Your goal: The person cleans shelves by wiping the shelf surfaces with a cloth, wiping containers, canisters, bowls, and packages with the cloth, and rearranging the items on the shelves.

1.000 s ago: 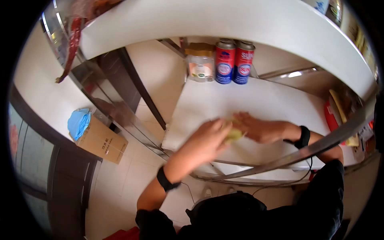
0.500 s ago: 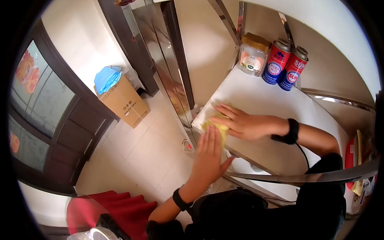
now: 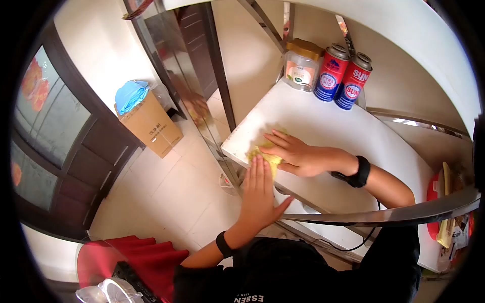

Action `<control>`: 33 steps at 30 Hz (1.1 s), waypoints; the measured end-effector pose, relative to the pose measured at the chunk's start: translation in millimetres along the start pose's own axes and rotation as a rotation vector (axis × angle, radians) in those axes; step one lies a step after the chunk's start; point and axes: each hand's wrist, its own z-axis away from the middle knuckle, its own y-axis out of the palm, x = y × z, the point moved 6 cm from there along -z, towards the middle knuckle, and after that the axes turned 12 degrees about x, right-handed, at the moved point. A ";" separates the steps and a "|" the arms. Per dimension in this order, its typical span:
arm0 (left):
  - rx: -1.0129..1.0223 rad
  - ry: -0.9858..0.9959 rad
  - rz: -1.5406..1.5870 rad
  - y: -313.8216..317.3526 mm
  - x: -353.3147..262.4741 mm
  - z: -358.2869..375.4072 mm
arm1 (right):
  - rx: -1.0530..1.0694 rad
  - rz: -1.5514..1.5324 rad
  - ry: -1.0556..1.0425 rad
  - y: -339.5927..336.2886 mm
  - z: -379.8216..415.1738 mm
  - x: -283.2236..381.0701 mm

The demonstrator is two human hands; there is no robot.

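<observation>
A crumpled yellow cloth lies at the left front corner of a white shelf. My right hand has the cloth bunched beneath its palm and fingers, pressing it onto the shelf top. The fingers of my left hand lie straight on the cloth's near edge, with the thumb spread to the right. Behind my hands, at the back of the shelf, stand a clear jar with a gold lid, a red and blue gas canister and a second similar canister.
A curved metal rail passes over my right forearm. Mirrored metal posts rise at the shelf's left. On the tiled floor stands a cardboard box topped with a blue bag. Red fabric hangs at lower left.
The view has shifted, so the shelf and its items sit further left. Both hands stay at the cloth near the shelf corner, and the right fingers have shifted slightly over it.
</observation>
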 end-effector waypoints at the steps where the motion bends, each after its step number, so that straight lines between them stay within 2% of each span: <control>1: 0.019 0.059 0.018 6.2 -9.3 -1.3 | 0.003 -0.030 -0.002 1.5 16.3 3.0; 7: 0.212 0.381 0.130 31.2 -63.1 -14.7 | 0.014 -0.237 0.132 17.7 109.0 4.1; 12: 0.249 0.629 0.152 37.1 -84.7 -14.7 | 0.112 -0.335 0.365 28.7 163.3 24.5; 15: 0.299 0.619 0.061 41.6 -81.8 -15.0 | 0.173 -0.283 0.377 29.6 162.5 25.8; 18: 0.291 0.557 0.121 37.4 -80.4 -11.3 | 0.209 -0.422 0.345 24.0 153.1 24.1; 21: 0.294 0.507 0.188 35.7 -75.1 -3.0 | 0.237 -0.359 0.247 25.6 136.6 15.9; 24: 0.288 0.480 0.146 36.6 -63.0 3.8 | 0.294 -0.243 0.289 26.5 110.8 10.5; 29: 0.273 0.397 0.055 22.9 -30.2 13.5 | 0.156 -0.107 0.108 9.6 57.5 13.4; 33: 0.271 0.258 0.010 8.1 2.9 17.6 | 0.132 -0.087 -0.020 4.0 11.4 9.8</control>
